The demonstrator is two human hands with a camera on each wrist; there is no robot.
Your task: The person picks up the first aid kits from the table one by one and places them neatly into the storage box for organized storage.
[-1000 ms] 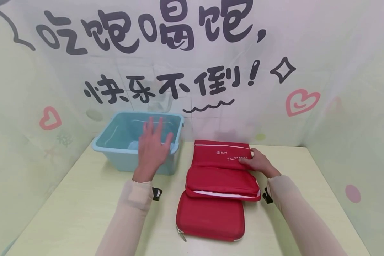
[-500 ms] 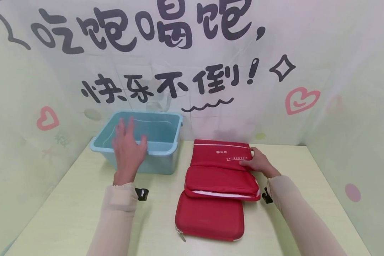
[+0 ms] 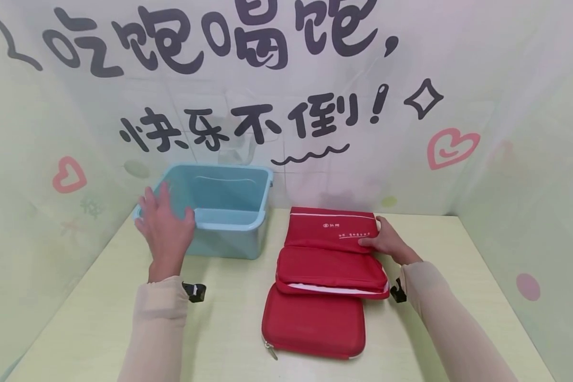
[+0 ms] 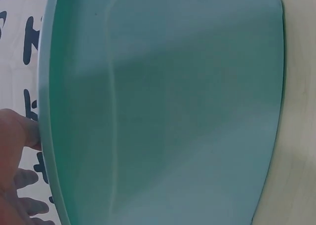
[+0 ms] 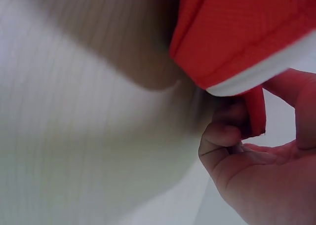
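A light blue plastic bin (image 3: 229, 239) stands at the back left of the table. My left hand (image 3: 165, 228) is at its front left rim, fingers spread; in the left wrist view the thumb (image 4: 22, 129) is at the rim, and contact is hard to tell. At the back right lies a flat red pouch (image 3: 315, 233) with white print. My right hand (image 3: 389, 243) grips its right edge between thumb and curled fingers, as the right wrist view also shows. In front of it lie a red zip case with a white-edged opening (image 3: 329, 268) and another red zip case (image 3: 312, 326).
Behind everything hangs a white printed curtain (image 3: 363, 175) with black characters and pink hearts. Its sides close in the pale wooden table (image 3: 229, 329) at left and right. The red cases overlap in a column right of the bin.
My left hand has moved left across the front of the bin to its left part, with fingers spread throughout. The right hand keeps its grip on the red pouch, which stays in place.
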